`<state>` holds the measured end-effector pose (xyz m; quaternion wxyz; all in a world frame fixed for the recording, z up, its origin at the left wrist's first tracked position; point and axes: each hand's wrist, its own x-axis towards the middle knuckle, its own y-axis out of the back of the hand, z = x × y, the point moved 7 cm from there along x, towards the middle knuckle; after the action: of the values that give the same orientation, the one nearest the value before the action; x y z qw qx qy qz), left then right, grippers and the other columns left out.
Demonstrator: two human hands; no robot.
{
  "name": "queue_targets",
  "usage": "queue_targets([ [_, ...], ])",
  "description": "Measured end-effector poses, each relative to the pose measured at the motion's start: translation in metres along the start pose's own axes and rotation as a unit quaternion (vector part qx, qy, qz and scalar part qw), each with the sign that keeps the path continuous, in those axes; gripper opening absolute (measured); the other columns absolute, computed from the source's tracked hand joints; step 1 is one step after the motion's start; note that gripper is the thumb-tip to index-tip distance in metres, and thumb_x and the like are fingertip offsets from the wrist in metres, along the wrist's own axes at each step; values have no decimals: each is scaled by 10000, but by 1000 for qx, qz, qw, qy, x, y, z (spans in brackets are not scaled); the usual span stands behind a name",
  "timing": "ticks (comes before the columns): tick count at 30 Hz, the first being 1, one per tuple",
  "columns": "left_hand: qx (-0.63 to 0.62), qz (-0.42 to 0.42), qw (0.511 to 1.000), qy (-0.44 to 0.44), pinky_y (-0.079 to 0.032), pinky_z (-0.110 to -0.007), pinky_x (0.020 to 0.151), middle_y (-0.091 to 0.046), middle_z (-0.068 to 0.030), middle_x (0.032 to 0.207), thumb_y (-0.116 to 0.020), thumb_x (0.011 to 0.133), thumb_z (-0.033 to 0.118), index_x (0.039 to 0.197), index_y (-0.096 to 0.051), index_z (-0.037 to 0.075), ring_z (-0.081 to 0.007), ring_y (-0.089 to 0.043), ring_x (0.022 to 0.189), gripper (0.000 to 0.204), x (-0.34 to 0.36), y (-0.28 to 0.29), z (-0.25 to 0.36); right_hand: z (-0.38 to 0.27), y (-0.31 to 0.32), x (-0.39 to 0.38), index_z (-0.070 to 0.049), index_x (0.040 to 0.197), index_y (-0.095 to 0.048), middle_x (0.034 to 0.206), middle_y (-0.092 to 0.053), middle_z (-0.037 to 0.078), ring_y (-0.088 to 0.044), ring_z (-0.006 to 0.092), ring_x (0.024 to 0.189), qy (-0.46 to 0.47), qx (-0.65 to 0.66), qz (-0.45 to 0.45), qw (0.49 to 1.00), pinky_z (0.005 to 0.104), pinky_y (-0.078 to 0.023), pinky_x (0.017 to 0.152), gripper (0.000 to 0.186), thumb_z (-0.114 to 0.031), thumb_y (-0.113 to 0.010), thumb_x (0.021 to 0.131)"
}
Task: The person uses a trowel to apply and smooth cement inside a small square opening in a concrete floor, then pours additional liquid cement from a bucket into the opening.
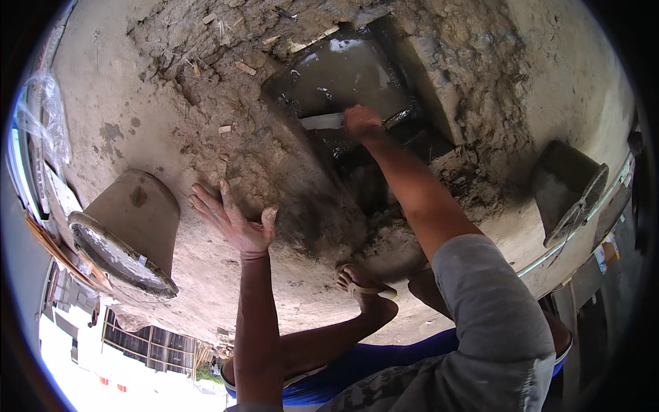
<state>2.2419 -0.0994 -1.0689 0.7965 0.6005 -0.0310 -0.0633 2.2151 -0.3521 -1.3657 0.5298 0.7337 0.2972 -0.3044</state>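
Note:
My right hand (362,122) is closed in a fist over a rectangular pit. From its left side sticks out a pale, flat, blade-like strip (322,122); the gripped end is hidden by the fingers. Just beyond the strip, smooth wet grey mud or mortar (350,75) fills the far part of the pit, shiny in places. The near part is dark, and its depth is hard to make out. My left hand (237,223), smeared with grey, is open with spread fingers and holds nothing. It is beside the pit's left bank, near the lumpy mud (240,151).
A mud-coated bucket (137,213) is to the left, another bucket (566,185) to the right. Rough mud heaps (487,75) border the pit, with small brick chips (225,129) on the left. My sandalled foot (360,283) is at the near edge. Clear plastic sheeting (49,113) lies far left.

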Motion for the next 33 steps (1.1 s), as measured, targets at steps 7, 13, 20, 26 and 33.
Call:
queue_targets([
  [7,37,1,999,14,-163,-643,1065,-190,-267,1492,-383,833,723,1408,-386,114,-482,-157,1373,837,0,1,2,99,25,-76,-111,1017,-668,880,-674,132,-653,320,868,-34,-3,41,999,418,-520,799,247,-200,-580,804],
  [13,35,7,999,15,-151,-639,1069,-183,-268,1493,-410,818,728,1415,-376,125,-480,-144,1376,849,-2,2,2,107,43,-62,-119,1089,-645,996,-663,143,-628,298,976,-12,16,-36,999,416,-495,860,276,-210,-606,832],
  [20,43,13,999,-11,-163,-635,1067,-198,-271,1488,-404,825,726,1395,-403,106,-482,-152,1374,843,0,-3,8,76,-14,10,-118,1041,-657,947,-660,150,-633,313,909,-22,56,-71,996,408,-502,810,238,-252,-624,847],
  [26,19,35,999,-20,-147,-641,1070,-185,-264,1494,-422,799,749,1387,-414,105,-482,-132,1378,872,1,0,7,63,-68,83,-69,947,-668,818,-680,135,-650,291,725,72,113,-78,988,411,-513,658,224,-217,-660,779],
  [33,20,39,998,-45,-113,-635,1082,-242,-246,1481,-441,788,748,1372,-426,82,-463,-138,1383,886,2,1,1,-22,-96,93,-69,982,-678,1080,-660,121,-644,291,978,35,4,-67,997,432,-525,810,235,-191,-543,834],
])
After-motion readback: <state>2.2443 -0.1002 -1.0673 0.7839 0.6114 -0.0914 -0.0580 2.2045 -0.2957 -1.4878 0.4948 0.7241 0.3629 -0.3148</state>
